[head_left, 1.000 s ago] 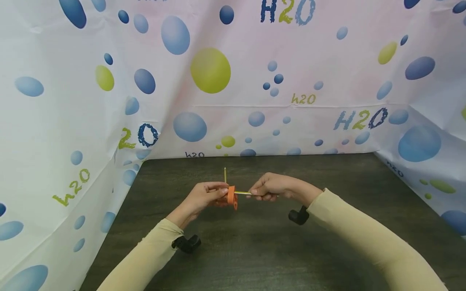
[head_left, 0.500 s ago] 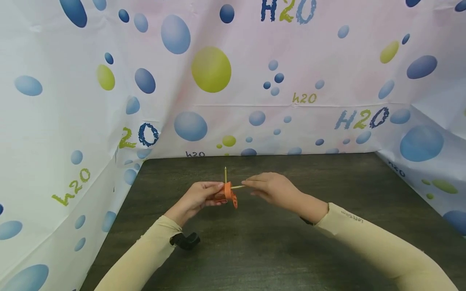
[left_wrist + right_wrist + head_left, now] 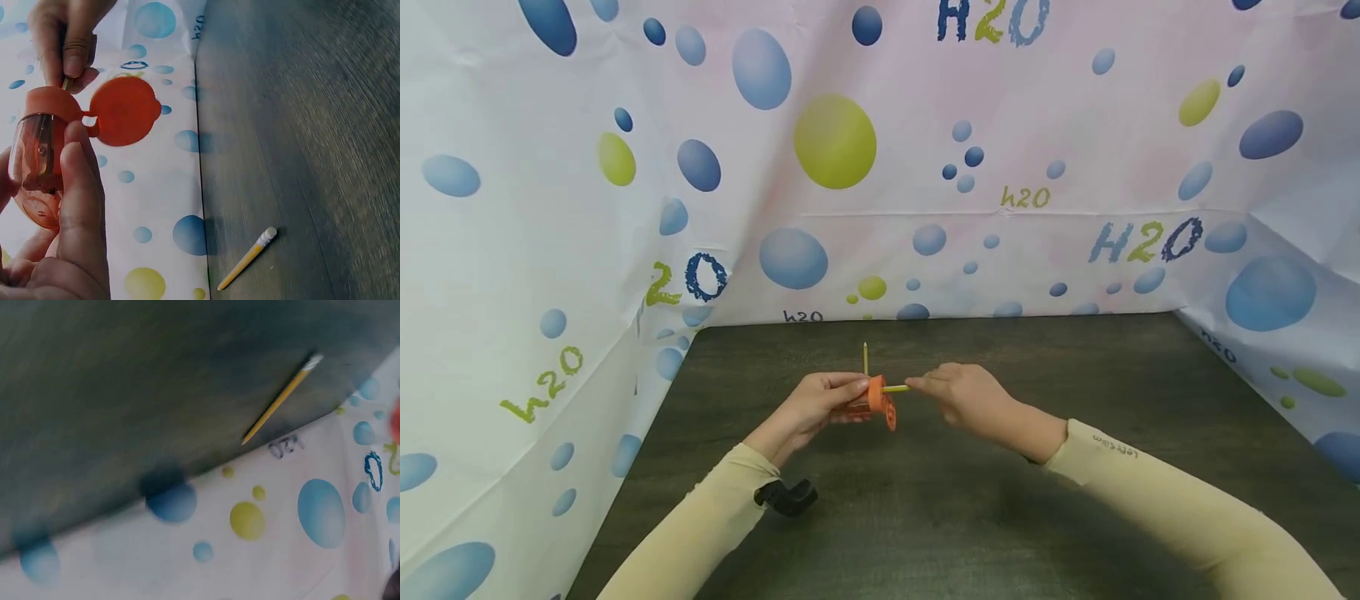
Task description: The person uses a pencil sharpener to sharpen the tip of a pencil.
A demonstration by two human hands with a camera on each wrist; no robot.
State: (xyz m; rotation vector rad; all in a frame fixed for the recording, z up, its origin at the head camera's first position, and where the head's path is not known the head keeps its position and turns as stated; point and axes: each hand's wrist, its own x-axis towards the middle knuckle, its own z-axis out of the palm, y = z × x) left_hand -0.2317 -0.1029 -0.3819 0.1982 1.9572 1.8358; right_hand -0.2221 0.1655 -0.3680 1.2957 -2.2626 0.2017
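Note:
My left hand (image 3: 811, 408) holds an orange pencil sharpener (image 3: 876, 395) with a see-through shavings container. In the left wrist view the thumb and fingers wrap the sharpener's body (image 3: 42, 150), a metal blade shows inside, and its round lid (image 3: 126, 111) hangs open to one side. A yellow pencil (image 3: 895, 388) sticks out of the sharpener's mouth toward the right. My right hand (image 3: 970, 398) pinches that pencil's outer end between thumb and fingers. Behind the sharpener a second pencil (image 3: 865, 357) lies on the table, its white end showing in the left wrist view.
The dark wood-grain table (image 3: 970, 533) extends under both arms. A white sheet (image 3: 925, 192) printed with blue and green bubbles rises behind the table and along its sides. A black wrist camera (image 3: 786, 497) hangs below the left forearm.
My right hand has turned over, from knuckles up with curled fingers to back of the hand showing, still at the pencil. The sharpener dipped left, then came back; the second pencil stays put.

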